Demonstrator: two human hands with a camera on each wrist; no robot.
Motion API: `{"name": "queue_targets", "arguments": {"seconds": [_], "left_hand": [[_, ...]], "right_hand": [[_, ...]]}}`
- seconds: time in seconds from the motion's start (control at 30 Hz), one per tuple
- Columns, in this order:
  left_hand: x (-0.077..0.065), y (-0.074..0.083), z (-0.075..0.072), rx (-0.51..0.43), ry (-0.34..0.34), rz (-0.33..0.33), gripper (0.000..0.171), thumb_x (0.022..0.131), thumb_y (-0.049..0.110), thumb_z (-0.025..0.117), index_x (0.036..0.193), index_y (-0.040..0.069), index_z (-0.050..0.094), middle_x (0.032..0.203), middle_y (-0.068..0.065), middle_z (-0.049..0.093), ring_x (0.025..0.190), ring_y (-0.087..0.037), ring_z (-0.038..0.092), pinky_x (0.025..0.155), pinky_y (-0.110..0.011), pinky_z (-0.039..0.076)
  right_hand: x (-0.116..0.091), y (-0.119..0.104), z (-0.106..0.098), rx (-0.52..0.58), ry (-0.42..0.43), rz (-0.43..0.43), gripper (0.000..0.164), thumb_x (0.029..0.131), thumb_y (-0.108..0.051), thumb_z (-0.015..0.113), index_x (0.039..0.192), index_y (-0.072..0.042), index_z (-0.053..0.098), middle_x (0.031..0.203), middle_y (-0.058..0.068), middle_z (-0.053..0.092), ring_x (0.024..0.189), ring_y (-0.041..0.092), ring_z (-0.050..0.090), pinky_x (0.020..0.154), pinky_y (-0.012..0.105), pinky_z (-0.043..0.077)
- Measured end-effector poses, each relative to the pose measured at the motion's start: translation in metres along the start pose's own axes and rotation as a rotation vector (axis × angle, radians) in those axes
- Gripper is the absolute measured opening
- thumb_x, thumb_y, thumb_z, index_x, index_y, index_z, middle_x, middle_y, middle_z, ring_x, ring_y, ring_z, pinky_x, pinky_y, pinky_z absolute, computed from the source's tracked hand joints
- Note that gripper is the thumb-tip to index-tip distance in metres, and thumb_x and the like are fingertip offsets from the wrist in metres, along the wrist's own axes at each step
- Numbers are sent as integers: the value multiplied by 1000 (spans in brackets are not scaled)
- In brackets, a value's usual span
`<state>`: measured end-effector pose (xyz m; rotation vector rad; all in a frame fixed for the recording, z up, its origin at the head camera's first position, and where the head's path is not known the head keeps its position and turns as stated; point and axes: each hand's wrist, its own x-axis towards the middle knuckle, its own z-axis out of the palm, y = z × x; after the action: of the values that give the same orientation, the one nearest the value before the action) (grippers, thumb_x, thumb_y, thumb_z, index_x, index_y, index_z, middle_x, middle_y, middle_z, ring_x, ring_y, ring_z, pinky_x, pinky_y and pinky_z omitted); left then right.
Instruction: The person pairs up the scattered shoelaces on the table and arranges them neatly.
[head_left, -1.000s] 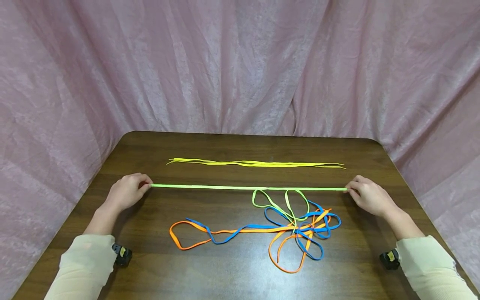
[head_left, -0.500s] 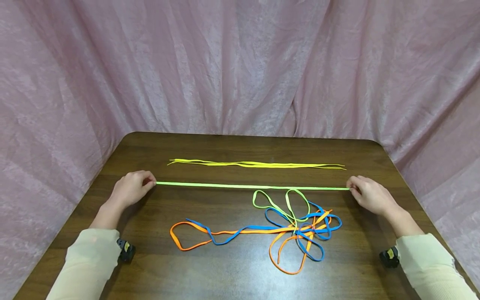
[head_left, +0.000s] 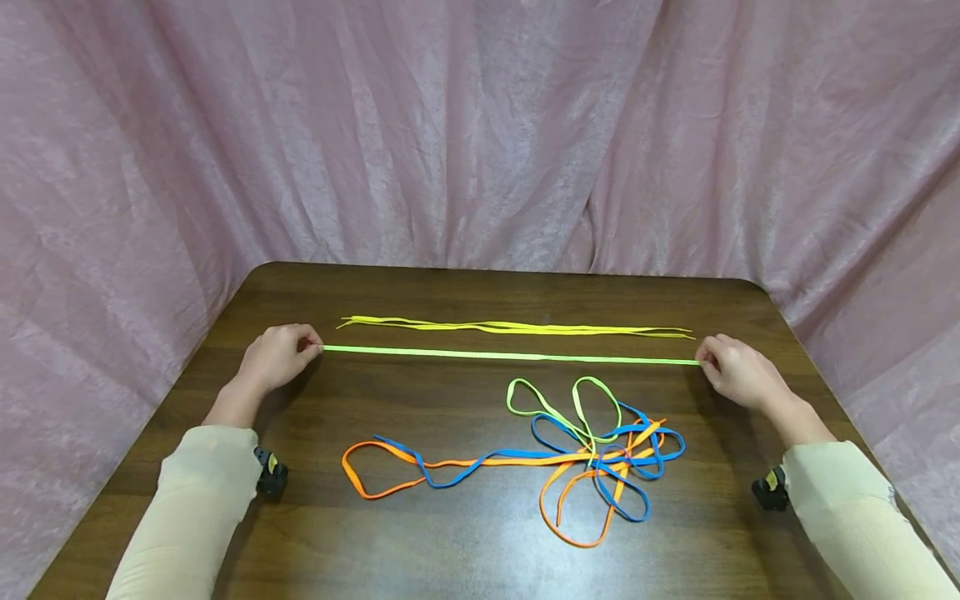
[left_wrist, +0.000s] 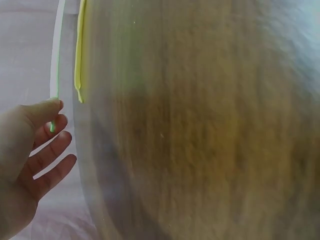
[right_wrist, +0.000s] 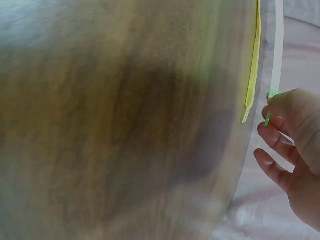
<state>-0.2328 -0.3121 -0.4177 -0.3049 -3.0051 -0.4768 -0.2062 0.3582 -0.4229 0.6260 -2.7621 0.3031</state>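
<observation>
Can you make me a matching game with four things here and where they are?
Things:
1. Stretched green lace
2. Yellow laces
3. Blue lacing
4. Pink curtain

Places:
A. Behind the table
B. Pinched between left hand and right hand
C. Tangled with orange lacing
D. Lying near the table's far edge

Right pairs: 1-B, 2-D, 3-C, 4-A

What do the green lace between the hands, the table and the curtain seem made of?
Held green lace: probably woven textile, fairly matte; flat ribbon shape, no sharp glints.
Table: wood or wood-look laminate, semi-gloss; brown grain, bright reflection.
Curtain: probably velvet-like cloth; soft folds, patchy sheen.
</observation>
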Motion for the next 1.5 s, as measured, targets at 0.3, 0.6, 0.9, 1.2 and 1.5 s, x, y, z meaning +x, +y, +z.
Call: {"name": "queue_targets", "arguments": {"seconds": [0.3, 0.6, 0.9, 1.2, 1.5], "left_hand": [[19, 5, 5, -1, 25, -27, 7, 85, 21, 61, 83, 17, 65, 75, 0, 60, 67, -19, 53, 54, -35, 39], [31, 2, 15, 1, 34, -61, 6, 82, 23, 63, 78, 19, 64, 72, 2, 60, 68, -21, 56, 54, -35, 39], [35, 7, 17, -5, -23, -98, 8, 83, 22, 60, 79, 16, 63, 73, 0, 59, 69, -22, 56, 55, -36, 40], [39, 8, 22, 11, -40, -103, 9, 83, 21, 58, 78, 15, 62, 71, -1, 58, 67, -23, 55, 53, -34, 38], [40, 11, 22, 20, -54, -104, 8, 82, 20, 59, 77, 15, 62, 70, -1, 57, 68, -23, 54, 53, -34, 38]], "right_hand": [[11, 11, 7, -3, -38, 36, 12, 75, 4, 57, 81, -7, 54, 72, 1, 50, 63, 14, 47, 53, 30, 37], [18, 16, 13, 10, -175, 180, 6, 80, -3, 52, 84, -7, 54, 77, 5, 52, 68, 21, 50, 56, 39, 41], [24, 20, 20, 10, -241, 254, 6, 84, -6, 49, 86, -7, 55, 81, 6, 53, 70, 22, 50, 59, 42, 41], [27, 20, 21, -3, -257, 277, 6, 85, -7, 49, 87, -7, 54, 81, 6, 51, 70, 23, 50, 58, 40, 41], [29, 18, 22, -9, -271, 279, 6, 83, -7, 51, 87, -8, 55, 82, 7, 50, 70, 25, 50, 57, 42, 41]]}}
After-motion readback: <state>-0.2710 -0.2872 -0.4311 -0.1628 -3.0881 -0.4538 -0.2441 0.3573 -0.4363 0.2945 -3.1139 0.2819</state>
